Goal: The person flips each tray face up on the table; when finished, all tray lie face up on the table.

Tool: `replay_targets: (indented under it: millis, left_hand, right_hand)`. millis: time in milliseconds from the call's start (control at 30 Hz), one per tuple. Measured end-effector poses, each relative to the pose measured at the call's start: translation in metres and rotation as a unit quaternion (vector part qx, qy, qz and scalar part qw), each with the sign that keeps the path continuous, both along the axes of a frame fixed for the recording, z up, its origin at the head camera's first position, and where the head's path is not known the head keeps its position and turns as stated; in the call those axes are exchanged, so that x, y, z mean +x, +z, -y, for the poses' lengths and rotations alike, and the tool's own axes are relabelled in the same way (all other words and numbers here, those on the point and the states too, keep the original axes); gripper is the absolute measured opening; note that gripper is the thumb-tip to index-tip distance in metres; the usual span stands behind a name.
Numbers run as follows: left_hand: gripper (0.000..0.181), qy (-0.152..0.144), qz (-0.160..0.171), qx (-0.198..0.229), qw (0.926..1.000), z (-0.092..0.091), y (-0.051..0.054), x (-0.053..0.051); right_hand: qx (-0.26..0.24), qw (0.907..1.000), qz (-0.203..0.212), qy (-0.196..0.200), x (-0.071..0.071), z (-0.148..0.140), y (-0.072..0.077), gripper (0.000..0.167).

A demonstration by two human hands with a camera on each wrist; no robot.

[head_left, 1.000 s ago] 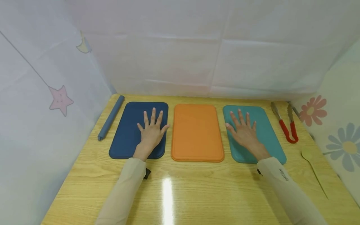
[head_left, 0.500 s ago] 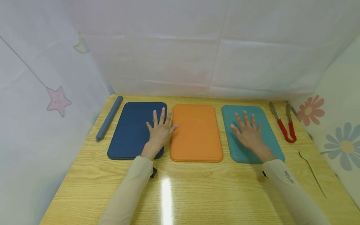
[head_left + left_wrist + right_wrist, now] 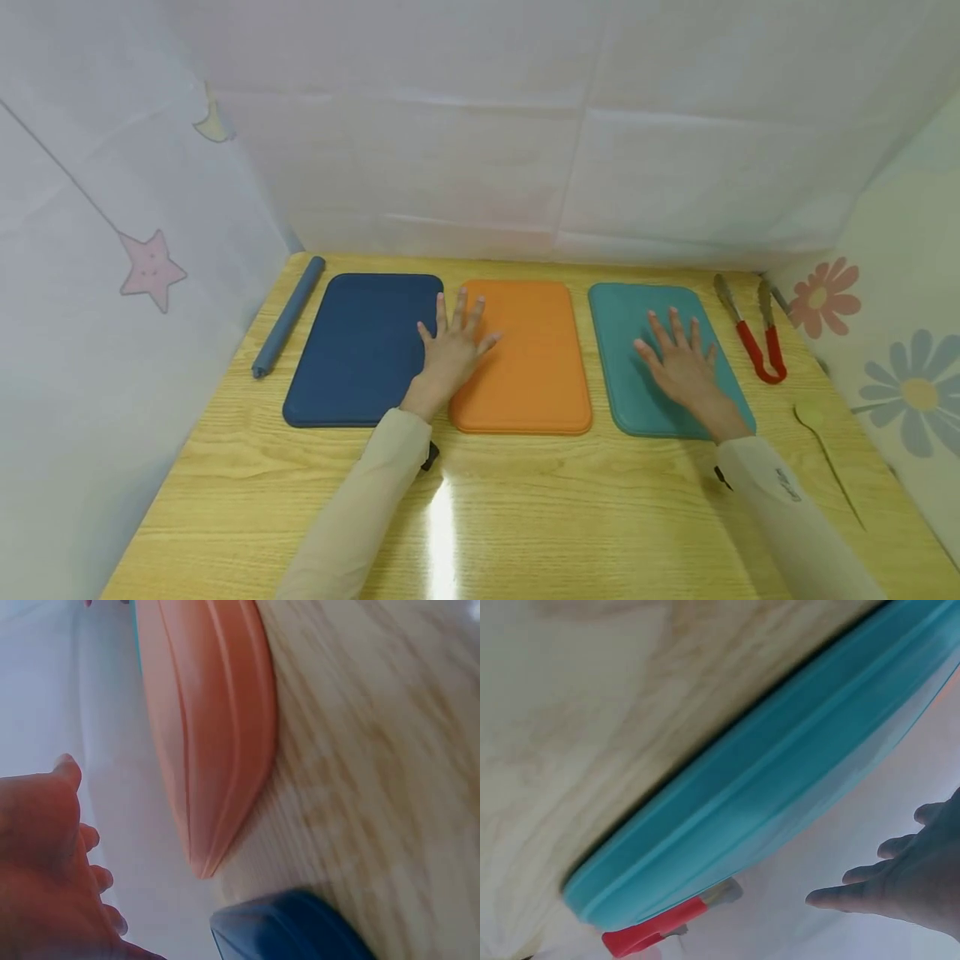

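Three rounded rectangular boards lie in a row on a wooden table: a dark blue board (image 3: pixel 352 350), an orange board (image 3: pixel 536 358) and a teal board (image 3: pixel 622 375). My left hand (image 3: pixel 448 358), fingers spread, hovers over the gap between the blue and orange boards. In the left wrist view the same hand (image 3: pixel 45 870) is held above the boards, holding nothing. Over the teal board my right hand (image 3: pixel 686 371) is spread too. The right wrist view shows that hand (image 3: pixel 915 874) raised off the teal board, its fingers extended.
A grey-blue rolled tube (image 3: pixel 288 317) lies left of the blue board. Red-handled tongs (image 3: pixel 763 354) lie right of the teal board, with a yellowish long-handled spoon (image 3: pixel 825 450) nearer the front. White patterned sheets (image 3: pixel 450 167) enclose the back and sides.
My left hand has moved right, from over the blue board to the gap beside the orange one. My right hand has shifted rightward over the teal board. The boards lie as before.
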State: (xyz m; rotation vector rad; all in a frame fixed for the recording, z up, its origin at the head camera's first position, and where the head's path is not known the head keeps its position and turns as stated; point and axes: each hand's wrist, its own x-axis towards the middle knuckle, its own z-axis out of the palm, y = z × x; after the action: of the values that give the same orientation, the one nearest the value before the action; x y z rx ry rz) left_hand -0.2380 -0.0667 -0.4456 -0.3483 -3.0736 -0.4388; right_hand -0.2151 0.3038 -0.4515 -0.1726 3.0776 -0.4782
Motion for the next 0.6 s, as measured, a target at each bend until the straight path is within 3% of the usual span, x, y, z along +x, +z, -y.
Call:
replay_targets:
  millis: [367, 600]
  left_hand:
    - [0.073, -0.008, -0.002, -0.041, 0.9991, -0.029, -0.001, -0.011]
    - [0.072, -0.033, -0.004, -0.058, 0.9978, -0.054, -0.006, -0.012]
  right_hand:
    - [-0.009, 0.9997, -0.016, -0.014, 0.001, -0.017, -0.007, 0.069]
    - [-0.01, 0.9997, 0.003, -0.023, 0.002, -0.025, -0.002, 0.069]
